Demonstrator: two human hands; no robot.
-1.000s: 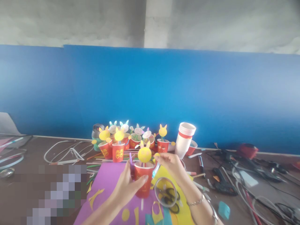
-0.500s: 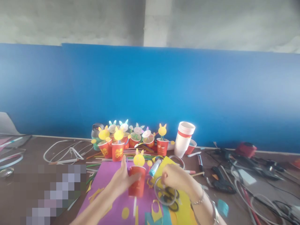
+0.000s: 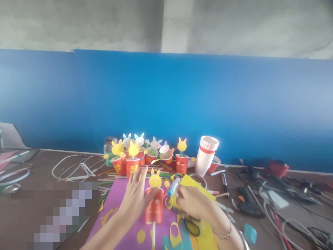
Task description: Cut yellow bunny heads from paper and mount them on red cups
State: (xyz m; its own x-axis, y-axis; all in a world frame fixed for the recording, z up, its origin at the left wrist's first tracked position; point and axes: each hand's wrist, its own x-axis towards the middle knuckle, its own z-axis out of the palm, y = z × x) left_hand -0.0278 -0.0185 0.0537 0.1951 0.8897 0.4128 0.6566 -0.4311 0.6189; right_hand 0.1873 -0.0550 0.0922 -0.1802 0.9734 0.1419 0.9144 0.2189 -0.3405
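My left hand [image 3: 135,194] is around the left side of a red paper cup [image 3: 154,213], with the thumb across its front and the fingers stretched up beside it. Above the cup's rim shows a yellow paper rabbit face [image 3: 155,180] with a small yellow disc beside it. A white straw [image 3: 154,233] sticks out below the cup. My right hand [image 3: 191,201] is closed, to the right of the cup; what it holds, if anything, is hidden. Under it lie black-handled scissors [image 3: 191,226] on yellow paper. A blue-and-white tube [image 3: 173,186] lies just beyond.
Purple paper [image 3: 125,239] with yellow offcuts covers the table's middle. Behind stand several red cups with paper rabbit faces [image 3: 134,148] and a stack of white paper cups [image 3: 205,158]. At right are a glue gun [image 3: 249,205], a turquoise piece [image 3: 250,233] and tangled cables.
My right hand has moved slightly left, and the clear ring that hung from it no longer shows. My left hand stays at the cup, its fingers now more upright. The view shifted a little.
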